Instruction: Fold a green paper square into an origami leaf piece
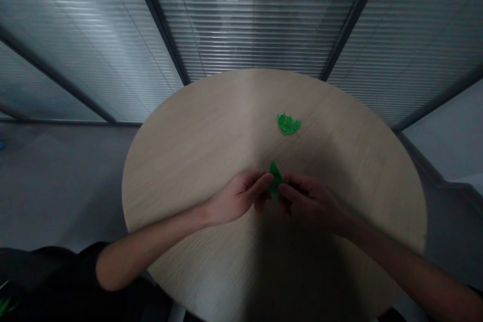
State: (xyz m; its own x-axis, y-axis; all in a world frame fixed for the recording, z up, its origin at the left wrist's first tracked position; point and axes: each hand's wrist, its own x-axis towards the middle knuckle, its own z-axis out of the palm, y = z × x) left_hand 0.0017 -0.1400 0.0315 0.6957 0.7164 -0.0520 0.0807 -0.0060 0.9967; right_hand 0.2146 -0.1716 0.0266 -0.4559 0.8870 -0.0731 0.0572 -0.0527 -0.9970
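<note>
Between my two hands is a small piece of folded green paper (pixel 275 176), its pointed tip turned away from me. My left hand (pixel 243 193) pinches its left edge, thumb on top. On the other side my right hand (pixel 307 198) grips the right edge between thumb and fingers. Part of the paper is hidden behind the fingertips. Farther back on the table lies a green spiky paper piece (pixel 289 124) with a row of points along its far side; it touches neither hand.
A round light-wood table (pixel 181 161) spreads beneath my hands, with a dark shadow across its near right part. Glass panels with blinds (pixel 252 35) stand just behind its far edge. Grey floor (pixel 86 176) shows to the left.
</note>
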